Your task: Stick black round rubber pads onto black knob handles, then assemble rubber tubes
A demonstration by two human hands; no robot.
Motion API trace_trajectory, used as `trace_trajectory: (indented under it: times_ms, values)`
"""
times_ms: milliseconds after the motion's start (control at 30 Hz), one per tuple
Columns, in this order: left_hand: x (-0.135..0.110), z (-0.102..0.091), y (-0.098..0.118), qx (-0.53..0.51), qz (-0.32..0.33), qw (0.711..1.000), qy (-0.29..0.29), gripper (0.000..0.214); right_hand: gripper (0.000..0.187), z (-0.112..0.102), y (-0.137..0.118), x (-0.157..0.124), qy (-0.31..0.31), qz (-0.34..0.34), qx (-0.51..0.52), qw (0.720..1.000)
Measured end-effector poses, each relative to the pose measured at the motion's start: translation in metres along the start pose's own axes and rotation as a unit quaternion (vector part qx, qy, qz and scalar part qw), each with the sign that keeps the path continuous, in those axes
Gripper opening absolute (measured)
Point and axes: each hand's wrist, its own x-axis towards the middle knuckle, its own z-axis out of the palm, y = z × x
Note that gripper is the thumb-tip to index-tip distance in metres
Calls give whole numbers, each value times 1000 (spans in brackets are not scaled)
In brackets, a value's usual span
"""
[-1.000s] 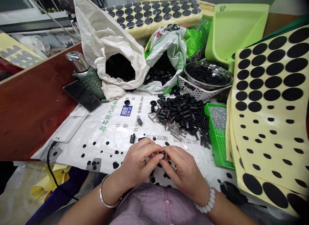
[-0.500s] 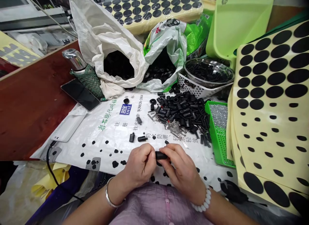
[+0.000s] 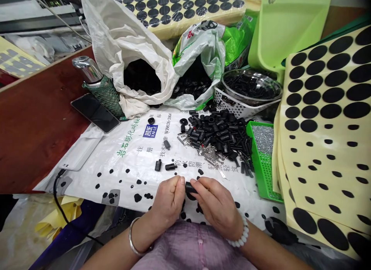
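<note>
Both hands meet low in the middle of the view, over the white printed sheet (image 3: 124,185). A short black plastic cylinder (image 3: 190,187) lies crosswise between them. My left hand (image 3: 168,202) is closed at its left end, thumb pressed against the curled fingers. On the other end, my right hand (image 3: 218,206) pinches it between thumb and fingertips. Just beyond the hands, two small black stepped parts lie loose, one upright part (image 3: 158,165) and one part on its side (image 3: 171,166). A heap of black plastic parts (image 3: 220,132) with flat metal strips (image 3: 213,156) spreads farther back.
A green tray (image 3: 262,185) holds small silvery pieces. Behind stand a white sack (image 3: 116,41), a green-white bag (image 3: 216,57) and a glass bowl (image 3: 252,86) in a white basket (image 3: 232,105). Sheets with black ovals (image 3: 313,192) lie right; a phone (image 3: 95,113) rests left.
Both hands have shifted slightly downward, and the right fingers have closed in more around the cylinder. The camera view has moved a little; the loose parts stay put.
</note>
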Motion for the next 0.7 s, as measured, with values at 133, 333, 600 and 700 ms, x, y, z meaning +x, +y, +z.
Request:
trace_trajectory:
  times_ms: [133,333,600,700]
  values:
    - [0,-2,1,2,1,1000,-7,34,37,-2,-2,1,-15,31,53,998]
    - [1,-10,-5,157,178,971,11,28,25,-10,-7,4,-75,140,211,964]
    - [4,-10,-4,180,216,960,12,28,19,-13,-9,8,-96,175,225,954]
    - [7,-12,-3,181,225,957,7,29,15,-15,-9,11,-111,216,261,934]
